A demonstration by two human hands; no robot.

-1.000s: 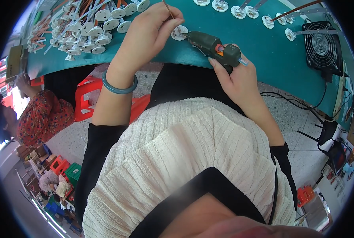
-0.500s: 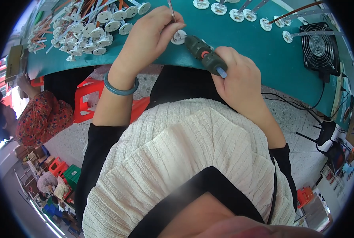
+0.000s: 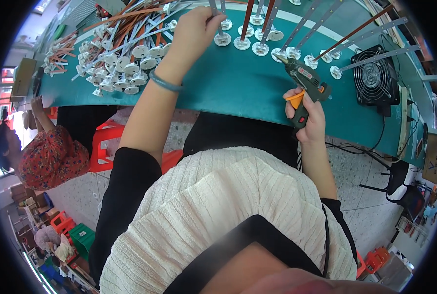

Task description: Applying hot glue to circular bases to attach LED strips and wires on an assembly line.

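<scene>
Ahead and left of the right-hand grip (image 3: pixel 306 110), closed around the glue gun (image 3: pixel 304 83) with nozzle aimed up-left at the white discs (image 3: pixel 263 48), left-hand grip (image 3: pixel 195 30) pinched on an upright grey strip (image 3: pixel 217 20) over the nearer disc on the table (image 3: pixel 238 83).

Even, bright light fell on the green bench (image 3: pixel 238 83), with only soft shadows. Daylight glared white at the far left edge. Fisheye bending curved the rim; the nearest clothing blurred.
</scene>
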